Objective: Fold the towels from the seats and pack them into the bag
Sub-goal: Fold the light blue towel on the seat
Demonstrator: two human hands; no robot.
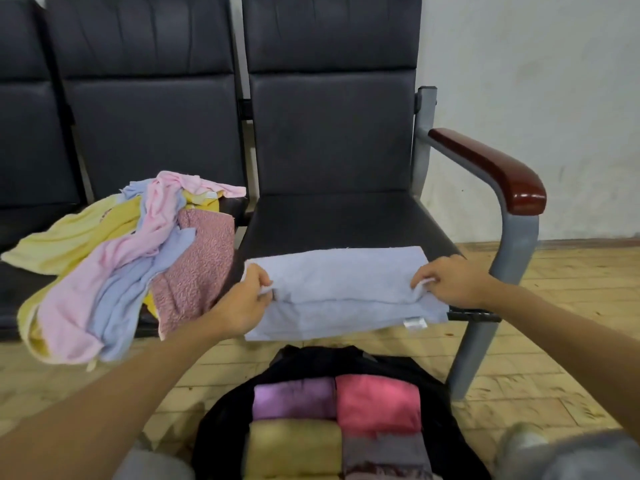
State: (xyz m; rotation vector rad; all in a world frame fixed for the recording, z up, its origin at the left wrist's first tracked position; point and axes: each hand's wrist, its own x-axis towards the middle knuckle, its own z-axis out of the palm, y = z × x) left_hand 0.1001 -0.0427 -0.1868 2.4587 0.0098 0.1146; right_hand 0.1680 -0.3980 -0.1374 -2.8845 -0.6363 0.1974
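A pale blue towel (343, 289) lies folded lengthwise across the front of the right-hand black seat (339, 220), its lower edge hanging over the seat front. My left hand (247, 299) pinches its left end and my right hand (446, 280) pinches its right end. On the middle seat a loose pile of towels (128, 258) in yellow, pink, blue and mottled rose spills over the edge. On the floor below, an open black bag (225, 420) holds folded towels: purple (292, 398), pink (377, 401), yellow (294, 448) and grey (384, 453).
The right seat has a grey metal frame with a red-brown armrest (495, 168) just right of my right hand. A white wall stands behind, wooden floor (571, 306) to the right. My knees show at the bottom corners beside the bag.
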